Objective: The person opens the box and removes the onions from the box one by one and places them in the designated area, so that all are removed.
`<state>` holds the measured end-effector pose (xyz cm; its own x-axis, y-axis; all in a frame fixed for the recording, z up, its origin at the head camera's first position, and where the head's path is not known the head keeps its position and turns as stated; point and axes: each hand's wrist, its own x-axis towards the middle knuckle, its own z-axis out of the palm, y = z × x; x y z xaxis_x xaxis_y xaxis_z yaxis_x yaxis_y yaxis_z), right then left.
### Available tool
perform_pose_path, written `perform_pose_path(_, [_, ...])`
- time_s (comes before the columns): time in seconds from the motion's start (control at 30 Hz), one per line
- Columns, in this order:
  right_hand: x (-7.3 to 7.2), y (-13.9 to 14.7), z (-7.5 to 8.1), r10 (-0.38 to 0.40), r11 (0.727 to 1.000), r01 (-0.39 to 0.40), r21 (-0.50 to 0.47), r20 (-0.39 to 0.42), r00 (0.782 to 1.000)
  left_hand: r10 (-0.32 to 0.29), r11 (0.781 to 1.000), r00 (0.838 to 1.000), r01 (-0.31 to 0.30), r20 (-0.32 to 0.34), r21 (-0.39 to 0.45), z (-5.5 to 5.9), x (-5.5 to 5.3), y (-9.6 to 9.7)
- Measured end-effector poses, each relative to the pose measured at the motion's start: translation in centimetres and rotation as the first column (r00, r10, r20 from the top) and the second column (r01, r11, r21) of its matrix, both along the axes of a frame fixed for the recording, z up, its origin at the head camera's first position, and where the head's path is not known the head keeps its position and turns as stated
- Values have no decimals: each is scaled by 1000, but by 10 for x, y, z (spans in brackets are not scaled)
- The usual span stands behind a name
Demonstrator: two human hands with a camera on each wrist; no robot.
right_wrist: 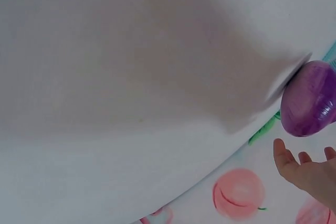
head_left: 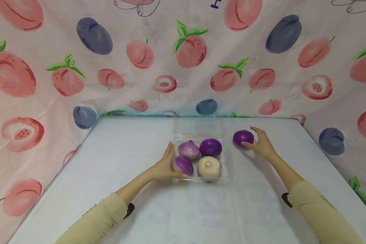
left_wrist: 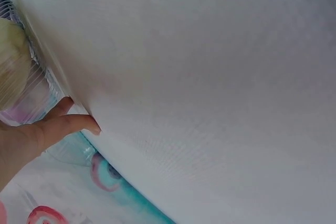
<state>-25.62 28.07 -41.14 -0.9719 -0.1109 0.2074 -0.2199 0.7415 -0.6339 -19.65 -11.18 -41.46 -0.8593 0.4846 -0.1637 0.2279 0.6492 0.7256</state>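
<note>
A clear plastic clamshell box [head_left: 227, 169] lies on the table with its lid [head_left: 198, 126] folded back. Inside sit a pale purple onion [head_left: 188, 149], a dark purple onion [head_left: 210, 147], another purple onion [head_left: 183, 165] and a whitish onion [head_left: 209, 166]. My left hand [head_left: 164, 167] rests against the box's left side, fingers extended along it and thumb at the front edge. Right of the box, a purple onion [head_left: 243, 138] stands on the table. My right hand [head_left: 262, 144] is spread beside it, thumb near its front; the right wrist view shows the fingers apart from the onion [right_wrist: 310, 98].
A white-covered table [head_left: 125, 149] extends around the box on every side. Behind it and at both sides hangs a fruit-print cloth [head_left: 164, 30], meeting the table's back edge just beyond the lid.
</note>
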Motion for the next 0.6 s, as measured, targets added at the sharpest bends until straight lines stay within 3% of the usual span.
perform_pose_path(0.23, [6, -3, 4, -8, 1000, 7, -9, -126, 992, 1, 1000, 1000, -1, -4, 6, 0, -1, 1])
perform_pose_path(0.6, [28, -20, 20, 28, 997, -16, 70, -174, 984, 1, 1000, 1000, -1, 5, 14, -2, -2, -1])
